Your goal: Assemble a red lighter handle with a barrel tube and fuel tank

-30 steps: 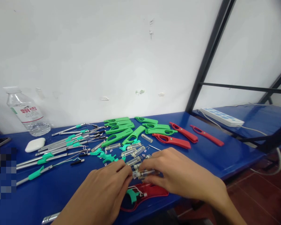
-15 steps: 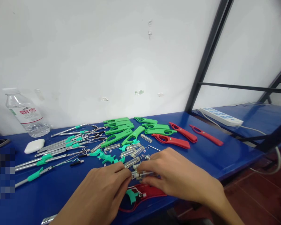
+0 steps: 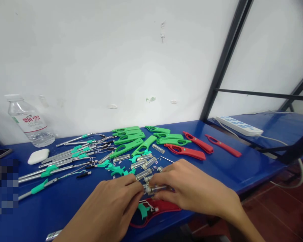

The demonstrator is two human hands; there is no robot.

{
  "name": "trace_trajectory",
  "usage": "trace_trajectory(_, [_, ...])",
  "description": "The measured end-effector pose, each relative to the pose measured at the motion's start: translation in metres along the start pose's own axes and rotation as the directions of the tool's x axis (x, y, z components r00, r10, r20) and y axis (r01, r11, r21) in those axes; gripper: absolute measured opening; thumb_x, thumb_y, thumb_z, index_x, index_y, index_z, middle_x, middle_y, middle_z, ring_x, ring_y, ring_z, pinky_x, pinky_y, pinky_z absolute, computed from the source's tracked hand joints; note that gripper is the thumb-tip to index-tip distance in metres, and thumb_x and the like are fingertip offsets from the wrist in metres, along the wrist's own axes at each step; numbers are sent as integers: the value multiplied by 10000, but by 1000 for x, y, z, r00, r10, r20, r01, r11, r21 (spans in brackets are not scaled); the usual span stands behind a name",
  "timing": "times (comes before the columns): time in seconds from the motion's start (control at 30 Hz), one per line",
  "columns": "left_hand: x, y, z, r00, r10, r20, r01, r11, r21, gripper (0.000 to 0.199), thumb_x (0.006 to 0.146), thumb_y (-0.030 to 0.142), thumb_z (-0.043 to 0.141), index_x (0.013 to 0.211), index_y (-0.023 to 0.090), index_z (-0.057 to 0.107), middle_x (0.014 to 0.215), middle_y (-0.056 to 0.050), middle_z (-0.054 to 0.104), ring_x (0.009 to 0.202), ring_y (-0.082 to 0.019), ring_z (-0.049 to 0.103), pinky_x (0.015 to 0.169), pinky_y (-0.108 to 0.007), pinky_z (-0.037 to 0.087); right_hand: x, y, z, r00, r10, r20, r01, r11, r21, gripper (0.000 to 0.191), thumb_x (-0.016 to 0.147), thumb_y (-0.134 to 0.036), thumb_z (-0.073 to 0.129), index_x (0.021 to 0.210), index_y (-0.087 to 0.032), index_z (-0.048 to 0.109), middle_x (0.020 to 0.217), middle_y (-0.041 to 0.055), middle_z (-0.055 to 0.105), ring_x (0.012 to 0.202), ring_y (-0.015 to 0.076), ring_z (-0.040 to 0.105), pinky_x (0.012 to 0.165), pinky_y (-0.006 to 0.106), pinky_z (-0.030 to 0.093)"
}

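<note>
My right hand (image 3: 189, 188) pinches a clear lighter fuel tank (image 3: 156, 189) between thumb and fingers, low over the table's front. The fingers of my left hand (image 3: 111, 205) are closed at the tank's left end; their tips partly hide what they grip. Just beneath lies a red lighter casing half (image 3: 164, 205), open side up, with a teal trigger (image 3: 142, 211) and white wires set in it. More clear fuel tanks (image 3: 143, 174) lie loose beyond my fingers, among teal triggers (image 3: 117, 170) and tiny metal parts.
Green casings (image 3: 127, 148) and red casings (image 3: 185, 151) lie toward the wall. Metal lighter tubes with wires (image 3: 49, 170) spread over the left. A water bottle (image 3: 31, 122), white case (image 3: 38, 156) and phone (image 3: 0, 153) stand further left. A power strip (image 3: 238, 126) lies beyond the dark frame post (image 3: 222, 67).
Both hands stay nearly in place around the clear fuel tank, with only slight finger movement. The whole view has shifted a little.
</note>
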State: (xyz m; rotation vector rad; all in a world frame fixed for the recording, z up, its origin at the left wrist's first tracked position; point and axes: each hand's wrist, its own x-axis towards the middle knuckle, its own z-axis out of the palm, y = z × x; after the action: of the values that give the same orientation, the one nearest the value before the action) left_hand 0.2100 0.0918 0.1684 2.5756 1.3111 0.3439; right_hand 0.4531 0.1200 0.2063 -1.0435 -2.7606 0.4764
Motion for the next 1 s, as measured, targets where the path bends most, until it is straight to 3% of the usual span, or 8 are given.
trace_trajectory(0.2, [2,0,1,999,23,-32,-24,1000,-19,319,1083,181,431,1079,291,731,1049,15,775,912,-200,758,779,-310,535,-2,2,-1,1000,-12,-14,12,1000,-6,37,1032,-263,744,1054,-250,771,882,-9,806,814,179,728,668,266,383])
trace_trajectory(0.53, [1,-2,4,987,133,-87,-124,987,105,291,1063,138,474,1108,299,713,1062,46,794,874,-185,779,703,-302,514,-1,-1,-1,1000,-8,-11,8,999,-31,41,1017,-237,755,977,-234,758,827,-20,774,760,160,693,638,268,350])
trace_trajectory(0.67, [2,1,3,986,135,-94,-125,986,108,273,1044,112,490,1004,277,704,1037,42,797,837,-168,773,665,-286,493,-1,0,-1,1000,-16,-15,16,999,-28,48,1019,-227,748,971,-231,748,826,-19,779,758,156,692,638,262,350])
trace_trajectory(1.0, [2,4,1,994,106,-39,-103,992,77,306,1061,129,460,1028,286,721,1008,29,790,826,-185,755,667,-295,487,-5,1,-2,1000,-12,-11,12,1000,18,32,1034,-247,744,1005,-239,755,903,-16,825,854,174,757,723,248,427])
